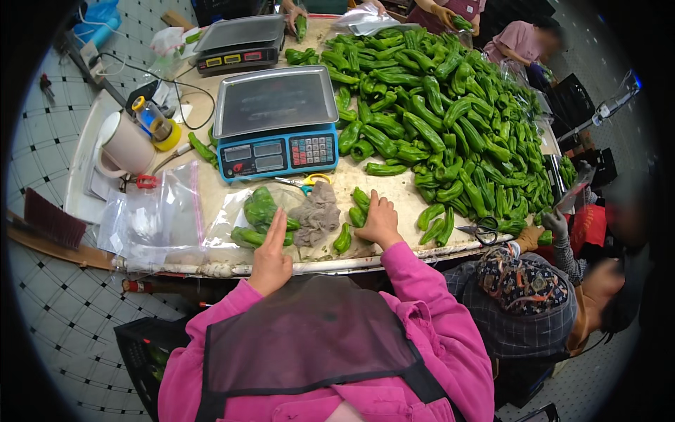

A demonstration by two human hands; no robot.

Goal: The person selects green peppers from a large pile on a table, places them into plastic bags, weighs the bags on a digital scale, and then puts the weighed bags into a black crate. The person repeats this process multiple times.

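Note:
My left hand lies over a clear plastic bag at the table's front edge, two fingers stretched forward across it. Green peppers sit in or under the bag's film beside those fingers; whether the hand grips any is hidden. My right hand rests with fingers spread on the tabletop, next to a few loose green peppers. One small pepper lies left of its thumb. Between my hands is a crumpled grey-brown rag, with yellow-and-teal scissors just behind it.
A blue digital scale stands ahead, another scale behind. A large heap of green peppers covers the right side. Left are empty bags, a pitcher and a tape roll. Black-handled scissors lie near a co-worker.

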